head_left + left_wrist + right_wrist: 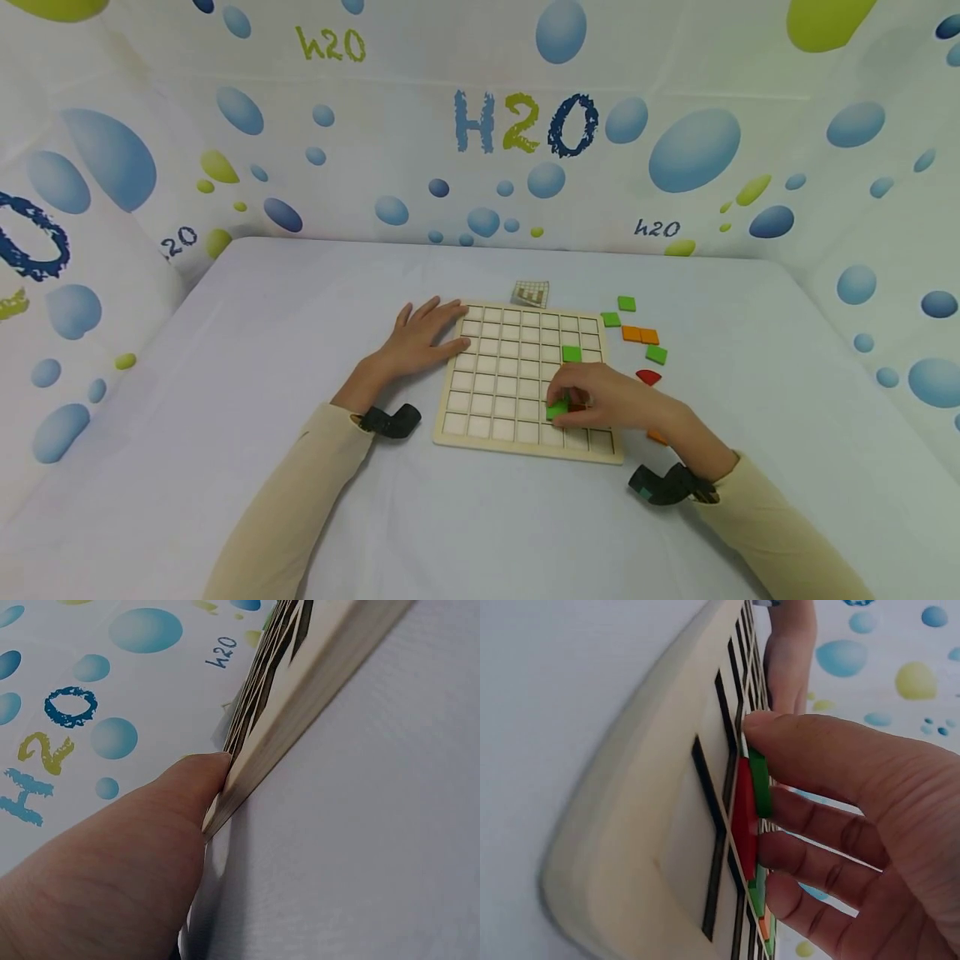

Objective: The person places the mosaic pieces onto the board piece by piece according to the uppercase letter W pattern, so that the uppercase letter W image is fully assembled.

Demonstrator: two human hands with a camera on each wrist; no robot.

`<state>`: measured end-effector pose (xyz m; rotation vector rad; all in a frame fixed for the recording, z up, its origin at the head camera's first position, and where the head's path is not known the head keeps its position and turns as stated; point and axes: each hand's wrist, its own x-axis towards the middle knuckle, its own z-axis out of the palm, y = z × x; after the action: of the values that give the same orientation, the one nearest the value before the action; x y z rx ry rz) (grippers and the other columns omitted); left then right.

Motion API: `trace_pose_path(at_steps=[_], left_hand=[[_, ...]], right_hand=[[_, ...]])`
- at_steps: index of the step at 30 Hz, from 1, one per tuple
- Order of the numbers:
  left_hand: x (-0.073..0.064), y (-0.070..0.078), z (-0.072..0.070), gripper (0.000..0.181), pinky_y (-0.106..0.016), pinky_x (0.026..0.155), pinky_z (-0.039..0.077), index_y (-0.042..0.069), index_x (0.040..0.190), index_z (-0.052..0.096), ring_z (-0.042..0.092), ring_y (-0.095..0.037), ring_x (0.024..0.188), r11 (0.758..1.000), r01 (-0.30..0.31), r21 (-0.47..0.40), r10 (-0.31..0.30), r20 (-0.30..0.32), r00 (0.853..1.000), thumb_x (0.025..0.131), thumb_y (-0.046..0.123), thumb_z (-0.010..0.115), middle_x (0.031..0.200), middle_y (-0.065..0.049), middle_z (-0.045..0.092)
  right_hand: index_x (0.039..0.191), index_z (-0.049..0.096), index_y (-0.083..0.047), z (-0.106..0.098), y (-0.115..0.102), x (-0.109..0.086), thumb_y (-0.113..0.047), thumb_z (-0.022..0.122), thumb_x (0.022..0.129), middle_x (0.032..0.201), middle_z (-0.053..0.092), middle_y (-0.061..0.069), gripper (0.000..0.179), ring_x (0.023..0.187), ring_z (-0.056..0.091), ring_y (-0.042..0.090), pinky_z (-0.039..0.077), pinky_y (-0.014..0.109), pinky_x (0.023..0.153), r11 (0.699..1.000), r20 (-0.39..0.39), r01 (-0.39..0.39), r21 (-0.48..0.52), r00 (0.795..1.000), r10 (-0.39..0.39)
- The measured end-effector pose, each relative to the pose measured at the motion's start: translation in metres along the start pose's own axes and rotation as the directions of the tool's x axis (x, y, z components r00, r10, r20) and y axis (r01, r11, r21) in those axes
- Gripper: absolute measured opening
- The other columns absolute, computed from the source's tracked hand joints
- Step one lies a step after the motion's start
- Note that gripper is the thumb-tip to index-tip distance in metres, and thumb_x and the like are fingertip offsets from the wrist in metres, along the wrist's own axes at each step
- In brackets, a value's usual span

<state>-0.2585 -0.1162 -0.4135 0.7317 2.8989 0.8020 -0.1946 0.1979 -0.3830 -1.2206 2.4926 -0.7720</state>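
Note:
A wooden board with a grid of square recesses lies on the table. My left hand rests on its left edge with the fingers spread; the thumb touches the side in the left wrist view. Over the lower right of the grid, my right hand pinches a green square tile between thumb and fingers. In the right wrist view this tile is tilted beside a red piece on the board, partly hidden. Another green tile sits in the grid above the right hand.
Right of the board lie loose pieces: several green tiles, orange tiles and a red wedge-shaped piece. One orange piece is partly hidden by the right wrist. A small card with a grid pattern lies behind the board.

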Motion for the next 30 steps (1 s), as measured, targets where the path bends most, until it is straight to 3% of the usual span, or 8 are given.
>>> trace_pose_path(at_steps=[30], left_hand=[[-0.0035, -0.0043, 0.0030, 0.065, -0.058, 0.116, -0.004, 0.011, 0.151, 0.036, 0.010, -0.033, 0.150, 1.000, -0.015, 0.020, 0.016, -0.006, 1.000, 0.097, 0.042, 0.055, 0.159, -0.009, 0.029]], right_hand=[[0.097, 0.069, -0.014, 0.0075, -0.0057, -0.0008, -0.018, 0.072, 0.090, 0.095, 0.059, -0.003, 0.009, 0.075, 0.053, 0.012, 0.047, 0.021, 0.066, 1.000, 0.003, 0.002, -0.013, 1.000, -0.002]])
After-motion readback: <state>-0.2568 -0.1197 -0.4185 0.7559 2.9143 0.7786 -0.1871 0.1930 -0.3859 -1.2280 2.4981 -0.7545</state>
